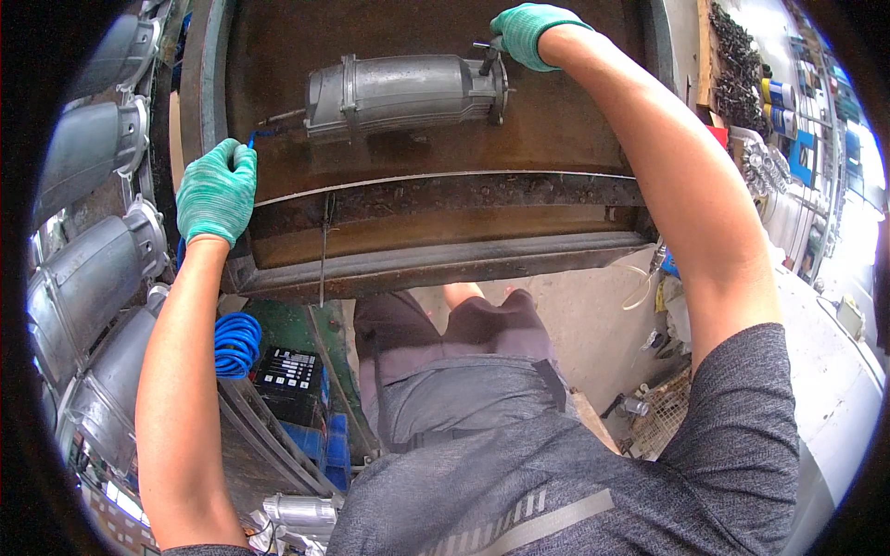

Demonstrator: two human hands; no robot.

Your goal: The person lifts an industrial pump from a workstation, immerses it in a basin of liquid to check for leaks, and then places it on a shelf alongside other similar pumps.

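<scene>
A grey cast-metal housing, cylindrical and ribbed, lies on its side in a brown, dark-framed trough. My right hand, in a green knit glove, reaches to its right end. The fingers are closed at a small dark metal fitting there; the fingertips are partly hidden. At the trough's left edge my left hand, gloved alike, is closed around a thin blue hose. The hose leads to a thin rod-like connector at the housing's left end. A thin metal rod hangs over the trough's front bar.
Several similar grey housings are stacked on the left. A blue coiled hose and a black box sit below my left forearm. On the right are dark small parts, cans and a wire basket.
</scene>
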